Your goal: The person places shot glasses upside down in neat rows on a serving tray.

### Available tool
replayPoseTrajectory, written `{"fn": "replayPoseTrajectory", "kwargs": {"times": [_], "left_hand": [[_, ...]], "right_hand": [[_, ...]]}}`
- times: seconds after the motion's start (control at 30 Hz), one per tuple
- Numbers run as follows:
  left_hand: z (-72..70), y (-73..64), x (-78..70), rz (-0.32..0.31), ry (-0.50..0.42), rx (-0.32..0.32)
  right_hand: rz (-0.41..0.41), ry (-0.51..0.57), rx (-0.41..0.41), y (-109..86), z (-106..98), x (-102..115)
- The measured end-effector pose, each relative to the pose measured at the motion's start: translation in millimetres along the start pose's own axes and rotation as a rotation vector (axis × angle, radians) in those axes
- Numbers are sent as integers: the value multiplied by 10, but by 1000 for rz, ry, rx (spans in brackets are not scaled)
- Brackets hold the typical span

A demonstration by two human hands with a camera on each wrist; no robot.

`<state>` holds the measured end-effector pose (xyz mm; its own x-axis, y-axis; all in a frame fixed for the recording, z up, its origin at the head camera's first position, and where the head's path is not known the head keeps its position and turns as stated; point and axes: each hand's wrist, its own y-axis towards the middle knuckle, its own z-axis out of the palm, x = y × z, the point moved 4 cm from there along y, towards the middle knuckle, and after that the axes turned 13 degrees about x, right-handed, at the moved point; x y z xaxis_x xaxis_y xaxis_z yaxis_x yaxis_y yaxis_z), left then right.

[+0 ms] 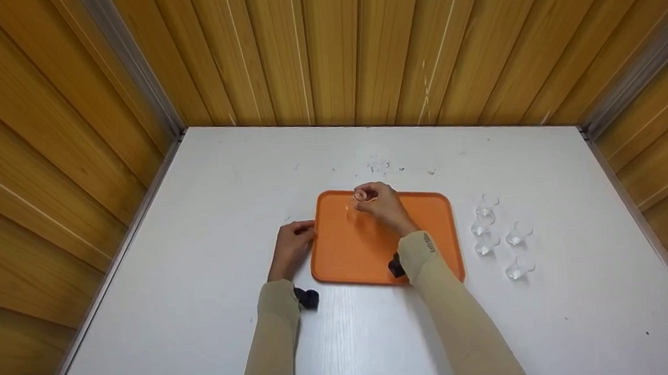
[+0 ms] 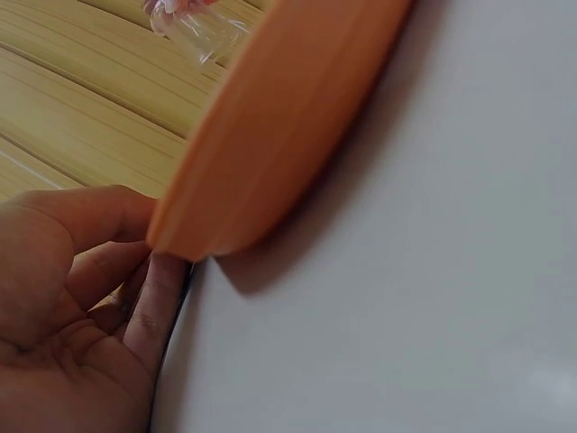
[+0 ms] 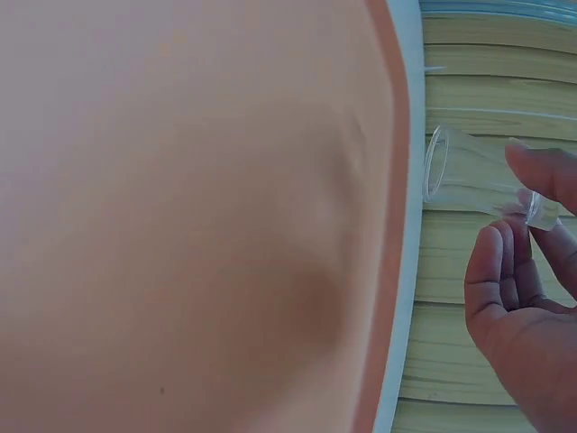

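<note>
The left hand grips the left rim of the orange tray. In the left wrist view, its thumb lies on the tray's rim with fingers beneath. Over the tray's far part, the right hand pinches a small clear cup by its narrow end. The right wrist view shows this clear cup between thumb and fingertips, its wide mouth pointing away from the hand and down toward the tray. Whether the mouth touches the tray cannot be told.
Right of the tray, several small clear pieces with thin curved parts stand on the white table. Dark specks and scuffs mark the table beyond the tray. Wood-patterned walls enclose the back and sides.
</note>
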<state>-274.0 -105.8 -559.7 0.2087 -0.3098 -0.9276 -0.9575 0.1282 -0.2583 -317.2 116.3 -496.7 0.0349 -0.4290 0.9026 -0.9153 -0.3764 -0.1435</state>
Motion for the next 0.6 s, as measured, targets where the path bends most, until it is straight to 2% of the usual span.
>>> {"fn": "replayPoseTrajectory", "kwargs": {"times": [0.23, 0.6], "left_hand": [[-4, 5, -10, 24, 50, -8], [-8, -12, 12, 9, 0, -2]], "right_hand": [[-22, -55, 5, 133, 105, -2], [1, -83, 37, 189, 238, 20]]}}
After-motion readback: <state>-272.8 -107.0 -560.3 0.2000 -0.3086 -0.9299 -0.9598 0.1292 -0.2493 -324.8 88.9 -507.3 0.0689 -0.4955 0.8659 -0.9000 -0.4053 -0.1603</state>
